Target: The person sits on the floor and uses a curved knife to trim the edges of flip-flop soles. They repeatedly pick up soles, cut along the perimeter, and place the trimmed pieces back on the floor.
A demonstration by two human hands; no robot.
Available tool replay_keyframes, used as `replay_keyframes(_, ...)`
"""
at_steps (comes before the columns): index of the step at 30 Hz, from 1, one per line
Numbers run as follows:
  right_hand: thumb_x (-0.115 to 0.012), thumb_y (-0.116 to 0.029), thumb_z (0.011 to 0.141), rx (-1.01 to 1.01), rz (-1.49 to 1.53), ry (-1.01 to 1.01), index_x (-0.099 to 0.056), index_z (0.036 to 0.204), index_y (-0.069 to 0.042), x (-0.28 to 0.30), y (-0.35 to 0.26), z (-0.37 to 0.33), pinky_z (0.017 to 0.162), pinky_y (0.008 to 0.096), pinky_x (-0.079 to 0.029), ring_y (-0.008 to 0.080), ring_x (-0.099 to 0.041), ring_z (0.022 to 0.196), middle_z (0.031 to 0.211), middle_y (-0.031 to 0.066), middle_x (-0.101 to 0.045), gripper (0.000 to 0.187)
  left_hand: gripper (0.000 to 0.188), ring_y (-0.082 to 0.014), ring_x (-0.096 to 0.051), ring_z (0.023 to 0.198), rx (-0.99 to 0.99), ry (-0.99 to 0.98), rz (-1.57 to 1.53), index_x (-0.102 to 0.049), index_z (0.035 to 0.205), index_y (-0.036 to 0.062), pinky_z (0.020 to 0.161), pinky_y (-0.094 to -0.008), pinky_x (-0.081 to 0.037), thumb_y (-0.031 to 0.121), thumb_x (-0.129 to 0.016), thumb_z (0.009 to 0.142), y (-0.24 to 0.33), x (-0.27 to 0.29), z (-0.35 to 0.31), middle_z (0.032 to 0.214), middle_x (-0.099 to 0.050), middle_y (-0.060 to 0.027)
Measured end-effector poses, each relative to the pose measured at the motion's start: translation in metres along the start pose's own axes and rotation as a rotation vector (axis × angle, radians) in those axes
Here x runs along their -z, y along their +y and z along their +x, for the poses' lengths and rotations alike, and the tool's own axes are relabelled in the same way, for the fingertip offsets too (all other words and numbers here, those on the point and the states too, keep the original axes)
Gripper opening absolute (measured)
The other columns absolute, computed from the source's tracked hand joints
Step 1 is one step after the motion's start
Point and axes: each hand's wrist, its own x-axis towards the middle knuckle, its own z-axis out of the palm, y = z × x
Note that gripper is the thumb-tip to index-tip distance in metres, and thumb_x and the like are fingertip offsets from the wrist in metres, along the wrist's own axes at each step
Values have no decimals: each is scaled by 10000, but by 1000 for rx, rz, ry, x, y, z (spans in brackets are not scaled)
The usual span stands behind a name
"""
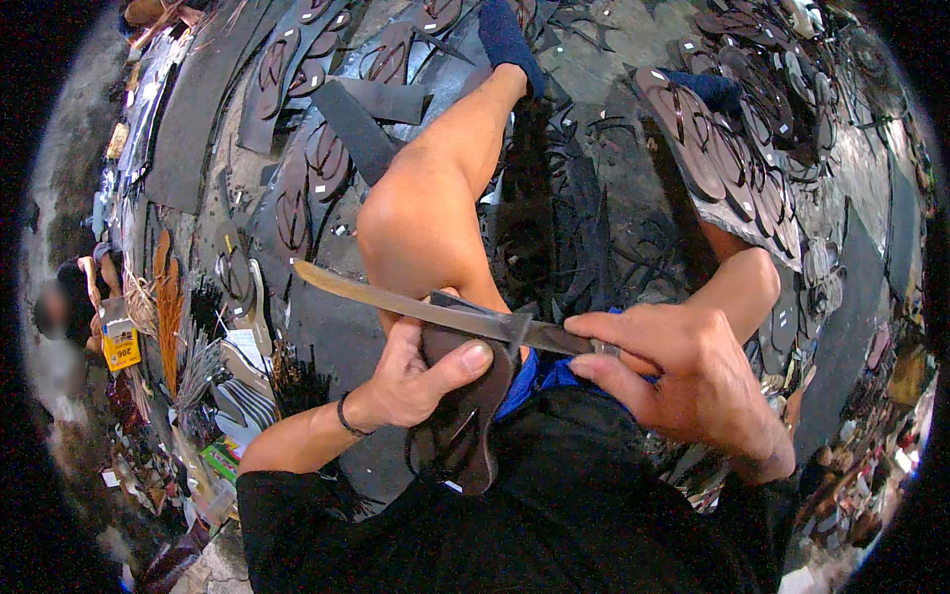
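My left hand (pixel 421 381) is closed round a dark brown flip-flop (pixel 465 431), thumb pressed on top and the other fingers partly hidden at its edge. The sandal is held close in front of my body, its strap towards me. In my right hand (pixel 688 371) is the handle of a long knife (pixel 396 305), gripped between thumb and fingers. Its slightly curved blade lies across the far end of the flip-flop, close to my left fingers, and its tip points left. Whether the edge cuts into the sole cannot be seen.
Many flip-flops (pixel 327 163) lie on the floor ahead, and a row of brown ones (pixel 683 139) sits at the right. Dark rubber sheets (pixel 188 134), bundled strips (pixel 166 307) and scraps (pixel 841 505) spread around. My bare knee (pixel 411 213) is just beyond the blade.
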Motion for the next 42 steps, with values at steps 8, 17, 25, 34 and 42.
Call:
replay_keyframes(8, -645, -260, 870, 21, 87, -367, -656, 1133, -108, 16, 3, 50, 548, 333, -467, 205, -567, 551, 624, 124, -614, 304, 356, -132, -553, 940, -66, -99, 308, -582, 1106, 20, 808, -299, -464, 262, -697, 872, -1, -14, 13, 998, -584, -39)
replay_keyframes(17, -574, -313, 959, 48, 868, 157, -537, 1328, -69, -29, 48, 5, 667, 229, -473, 51, -523, 728, 896, -18, -636, 444, 372, -163, -606, 780, -282, -74, 595, -622, 929, 55, 736, -288, -464, 279, -826, 713, 83, -24, 4, 807, -615, -30)
replay_keyframes(25, -657, -199, 906, -19, 760, 396, -549, 1311, -65, -60, 35, -35, 641, 216, -455, 48, -518, 703, 888, 5, -628, 441, 437, -192, -585, 1060, -229, 318, -706, -535, 1206, 65, 882, -348, -500, 412, -556, 941, -8, -91, 37, 1160, -606, -62)
replay_keyframes(34, -765, -143, 761, -129, 28, 711, -674, 1066, -42, -123, 53, -127, 614, 298, -527, 217, -659, 693, 966, 122, -698, 334, 362, -205, -655, 963, -139, 317, -888, -559, 1195, 67, 843, -354, -568, 308, -596, 927, -45, -68, 41, 1063, -660, -72)
replay_keyframes(42, -771, -166, 753, -165, 6, 659, -676, 1069, -59, -118, 36, -128, 603, 299, -524, 216, -648, 652, 931, 104, -698, 346, 332, -224, -646, 996, -209, 254, -840, -552, 1203, 44, 894, -364, -541, 263, -530, 955, -66, -61, 20, 1111, -645, -105)
